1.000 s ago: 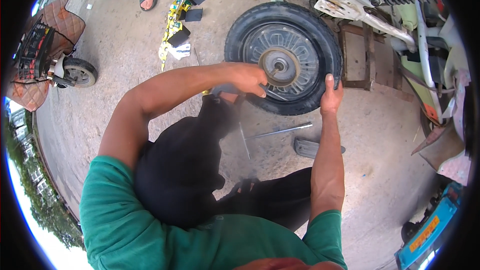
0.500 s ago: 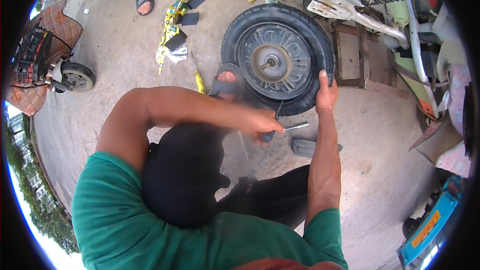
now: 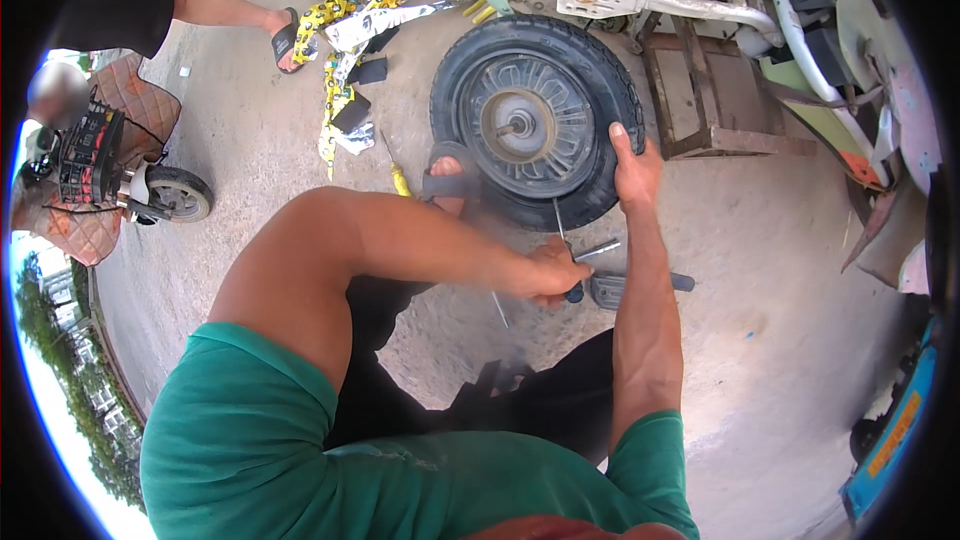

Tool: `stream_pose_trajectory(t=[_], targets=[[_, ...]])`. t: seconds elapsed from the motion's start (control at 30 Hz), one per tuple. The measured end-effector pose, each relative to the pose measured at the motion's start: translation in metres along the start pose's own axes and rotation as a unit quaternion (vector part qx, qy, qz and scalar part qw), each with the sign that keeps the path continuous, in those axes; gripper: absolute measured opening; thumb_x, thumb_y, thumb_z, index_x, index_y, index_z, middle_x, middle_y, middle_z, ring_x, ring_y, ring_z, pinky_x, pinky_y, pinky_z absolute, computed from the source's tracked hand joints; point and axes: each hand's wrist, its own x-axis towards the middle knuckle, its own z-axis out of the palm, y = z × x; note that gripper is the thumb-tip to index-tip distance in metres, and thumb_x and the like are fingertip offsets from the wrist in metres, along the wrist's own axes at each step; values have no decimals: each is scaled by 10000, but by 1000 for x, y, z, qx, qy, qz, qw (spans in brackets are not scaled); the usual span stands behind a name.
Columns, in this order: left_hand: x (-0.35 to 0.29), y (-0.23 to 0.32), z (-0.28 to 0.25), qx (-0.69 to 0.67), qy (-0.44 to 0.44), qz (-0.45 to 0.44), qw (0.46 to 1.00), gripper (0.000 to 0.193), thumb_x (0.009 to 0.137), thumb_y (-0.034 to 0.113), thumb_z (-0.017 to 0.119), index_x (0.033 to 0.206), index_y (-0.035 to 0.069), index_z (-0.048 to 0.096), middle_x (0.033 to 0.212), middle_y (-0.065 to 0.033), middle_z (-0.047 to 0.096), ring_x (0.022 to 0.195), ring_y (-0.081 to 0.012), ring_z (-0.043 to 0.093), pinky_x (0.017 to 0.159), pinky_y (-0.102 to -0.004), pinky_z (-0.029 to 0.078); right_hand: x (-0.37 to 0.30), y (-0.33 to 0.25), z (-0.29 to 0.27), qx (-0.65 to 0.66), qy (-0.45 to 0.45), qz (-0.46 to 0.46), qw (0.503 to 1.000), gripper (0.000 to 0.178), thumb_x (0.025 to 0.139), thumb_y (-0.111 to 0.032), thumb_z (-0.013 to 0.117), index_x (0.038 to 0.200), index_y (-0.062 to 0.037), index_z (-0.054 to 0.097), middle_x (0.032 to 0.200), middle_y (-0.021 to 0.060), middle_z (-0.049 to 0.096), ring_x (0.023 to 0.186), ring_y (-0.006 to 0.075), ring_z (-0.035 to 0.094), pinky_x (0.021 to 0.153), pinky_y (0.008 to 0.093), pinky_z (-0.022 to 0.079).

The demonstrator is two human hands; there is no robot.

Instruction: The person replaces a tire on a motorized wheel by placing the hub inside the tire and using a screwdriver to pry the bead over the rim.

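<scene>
A wheel with a black tire and grey metal hub (image 3: 560, 105) lies flat on the ground before me. My right hand (image 3: 637, 175) grips the tire's right edge, thumb on the sidewall. Just below the wheel, my left hand (image 3: 555, 270) is closed around a screwdriver with a dark handle (image 3: 574, 292). Its thin shaft reaches up to the tire's near inner edge by the rim. Another shiny metal shaft (image 3: 600, 249) sticks out to the right by the left hand; whether the hand holds it I cannot tell. My sandaled foot (image 3: 450, 175) rests against the wheel's left side.
A yellow-handled screwdriver (image 3: 399, 178) lies left of the wheel, below yellow patterned wrapping (image 3: 335, 105). A rusty metal frame (image 3: 690, 95) and a partly dismantled scooter (image 3: 800, 50) stand to the right. Another person's legs (image 3: 235, 10) and a parked scooter (image 3: 165, 190) are at the left.
My left hand has moved slightly right and down with the screwdriver. My right hand stays on the tire. The view has shifted, and more of the other person's legs shows.
</scene>
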Motion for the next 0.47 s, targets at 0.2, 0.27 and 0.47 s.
stream_pose_trajectory(t=[0.2, 0.27, 0.47], targets=[[64, -74, 60, -98, 154, 110, 977, 516, 958, 343, 629, 1220, -31, 389, 851, -184, 663, 588, -264, 669, 523, -387, 550, -4, 3, 1, 48, -17, -34, 998, 594, 823, -449, 828, 1149, 30, 695, 1069, 167, 741, 981, 248, 688, 907, 368, 520], [82, -94, 59, 5, 234, 203, 951, 504, 954, 341, 634, 1232, -12, 406, 885, -172, 668, 699, -279, 692, 639, -414, 563, -1, 6, 2, 22, -20, -35, 999, 592, 812, -410, 847, 1173, 29, 683, 1077, 154, 742, 989, 246, 689, 914, 372, 521], [25, -51, 37, -44, 141, 130, 980, 556, 947, 385, 643, 1293, 14, 415, 1009, -173, 689, 909, -303, 698, 846, -445, 540, -19, 33, -8, 66, -57, -98, 991, 857, 800, -389, 860, 1470, -29, 466, 1394, 201, 590, 1227, 272, 604, 1081, 367, 453]])
